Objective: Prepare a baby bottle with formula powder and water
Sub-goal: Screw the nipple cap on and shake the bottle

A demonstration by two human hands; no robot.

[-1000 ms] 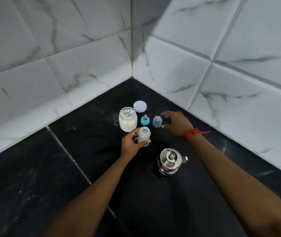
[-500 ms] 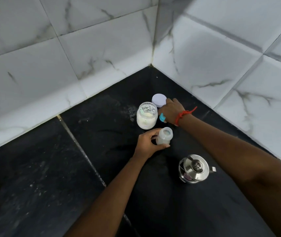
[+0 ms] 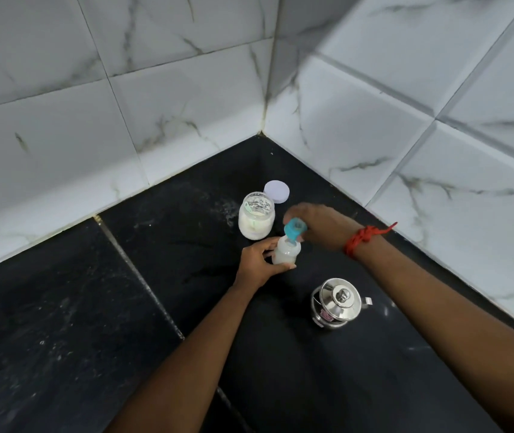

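Note:
A small translucent baby bottle [image 3: 285,254] with whitish contents stands on the black counter [image 3: 124,307], and my left hand [image 3: 257,264] grips it from the left. My right hand [image 3: 318,226], with a red thread at the wrist, holds the blue nipple ring [image 3: 294,230] tilted just above the bottle's mouth. The open glass jar of white formula powder [image 3: 255,218] stands right behind the bottle. Its pale lilac lid [image 3: 276,191] lies flat behind the jar. The clear bottle cap is hidden behind my right hand.
A lidded steel pot [image 3: 338,303] stands to the right, in front of the bottle and under my right forearm. White marble-tiled walls [image 3: 187,89] meet in a corner behind the jar. Some spilled powder [image 3: 227,210] dusts the counter beside the jar.
My right hand picked the blue nipple ring up from beside the jar and carried it over the bottle's mouth. My left hand kept its hold on the bottle.

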